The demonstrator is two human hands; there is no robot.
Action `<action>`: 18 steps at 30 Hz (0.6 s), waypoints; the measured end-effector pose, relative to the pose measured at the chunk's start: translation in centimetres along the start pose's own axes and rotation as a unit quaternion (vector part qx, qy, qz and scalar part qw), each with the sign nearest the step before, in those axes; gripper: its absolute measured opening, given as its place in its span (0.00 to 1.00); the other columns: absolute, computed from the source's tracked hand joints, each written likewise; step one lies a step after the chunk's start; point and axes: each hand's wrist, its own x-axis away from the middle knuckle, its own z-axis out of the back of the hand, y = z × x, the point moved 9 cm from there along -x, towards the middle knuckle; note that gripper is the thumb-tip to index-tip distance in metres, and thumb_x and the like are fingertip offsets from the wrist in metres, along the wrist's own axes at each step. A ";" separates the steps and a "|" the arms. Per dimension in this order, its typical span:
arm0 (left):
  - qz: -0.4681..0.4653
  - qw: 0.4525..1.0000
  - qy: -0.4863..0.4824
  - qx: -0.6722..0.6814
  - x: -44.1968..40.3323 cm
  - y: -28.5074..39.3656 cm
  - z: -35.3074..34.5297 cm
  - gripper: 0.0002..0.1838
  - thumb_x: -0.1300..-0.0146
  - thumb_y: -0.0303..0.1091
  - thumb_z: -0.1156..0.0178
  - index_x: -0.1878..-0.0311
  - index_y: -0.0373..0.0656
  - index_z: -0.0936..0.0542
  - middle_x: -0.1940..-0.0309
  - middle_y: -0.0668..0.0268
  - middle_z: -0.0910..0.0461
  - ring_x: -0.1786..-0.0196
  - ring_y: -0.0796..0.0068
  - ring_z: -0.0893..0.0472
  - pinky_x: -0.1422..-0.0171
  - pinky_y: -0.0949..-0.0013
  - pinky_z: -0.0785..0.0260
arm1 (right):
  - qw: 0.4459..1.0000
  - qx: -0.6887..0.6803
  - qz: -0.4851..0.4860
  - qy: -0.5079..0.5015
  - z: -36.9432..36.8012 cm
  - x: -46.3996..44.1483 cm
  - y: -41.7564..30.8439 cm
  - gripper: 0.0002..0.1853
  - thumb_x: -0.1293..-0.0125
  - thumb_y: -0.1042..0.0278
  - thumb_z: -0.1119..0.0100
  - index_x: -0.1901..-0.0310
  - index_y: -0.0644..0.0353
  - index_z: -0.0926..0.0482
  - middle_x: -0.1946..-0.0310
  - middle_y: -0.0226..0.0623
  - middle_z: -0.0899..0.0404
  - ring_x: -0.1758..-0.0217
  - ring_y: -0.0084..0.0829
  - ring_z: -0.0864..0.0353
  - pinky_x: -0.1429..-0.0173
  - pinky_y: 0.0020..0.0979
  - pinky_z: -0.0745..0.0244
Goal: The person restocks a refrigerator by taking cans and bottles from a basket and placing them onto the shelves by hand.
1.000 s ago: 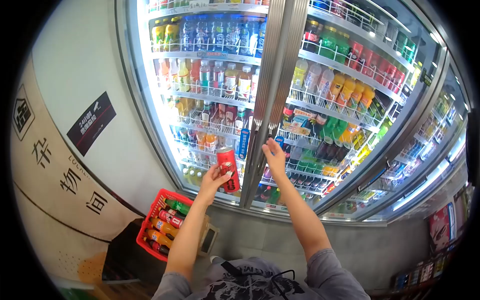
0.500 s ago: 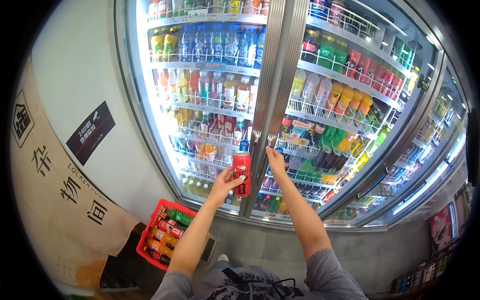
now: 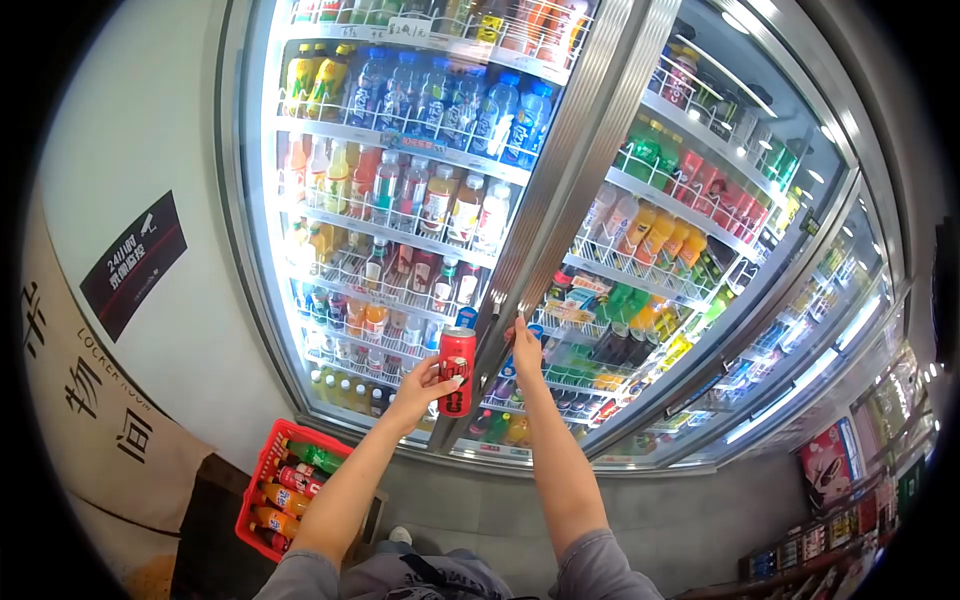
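Observation:
A red drink can (image 3: pixel 457 372) stands upright in the grasp of my left hand (image 3: pixel 415 397), its thumb across the front. The can is in front of the left glass door, beside the metal frame between the doors. My right hand (image 3: pixel 526 350) is closed at the handle edge of the right fridge door (image 3: pixel 560 200), with its thumb up; part of the handle is hidden behind the fingers. Both doors look closed. Behind the glass, bottles and cans line the shelves, with blue-labelled bottles (image 3: pixel 435 95) high on the left and orange bottles (image 3: pixel 655 237) on the right.
A red basket (image 3: pixel 262 462) with several bottles stands on the floor at lower left, close to the wall. More glass-doored fridges (image 3: pixel 835 300) run off to the right. At lower right is a rack of packaged goods (image 3: pixel 810 545). Grey tiled floor (image 3: pixel 470 500) lies below me.
My view has turned and tilted, so the doors lean more and the basket sits further left. My left hand keeps the can, and my right hand stays at the door handle.

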 end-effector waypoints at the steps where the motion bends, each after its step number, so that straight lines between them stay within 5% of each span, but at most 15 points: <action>1: 0.005 1.000 0.006 -0.004 0.3 -0.5 0.3 0.35 0.41 0.28 0.31 0.31 0.37 0.35 0.43 0.61 0.23 0.40 0.73 0.24 0.34 0.67 0.34 | 1.000 0.003 -0.002 -0.002 -0.1 0.1 0.1 0.30 0.27 0.41 0.51 0.73 0.63 0.19 0.74 0.30 0.22 0.67 0.21 0.28 0.58 0.24 0.35; 9: -0.006 1.000 -0.012 -0.013 2.2 0.5 2.1 0.36 0.40 0.29 0.32 0.31 0.37 0.37 0.40 0.60 0.25 0.38 0.72 0.26 0.32 0.66 0.36 | 1.000 0.019 -0.006 0.018 0.3 -0.8 1.9 0.31 0.28 0.38 0.53 0.68 0.62 0.16 0.71 0.34 0.19 0.62 0.27 0.22 0.51 0.29 0.31; 18: -0.009 0.999 -0.004 -0.036 0.5 1.5 1.5 0.36 0.41 0.30 0.31 0.32 0.36 0.36 0.42 0.60 0.24 0.39 0.72 0.25 0.33 0.66 0.35 | 0.993 0.111 -0.001 0.051 1.8 5.1 -2.8 0.32 0.29 0.38 0.52 0.71 0.62 0.16 0.74 0.33 0.17 0.65 0.25 0.20 0.55 0.29 0.29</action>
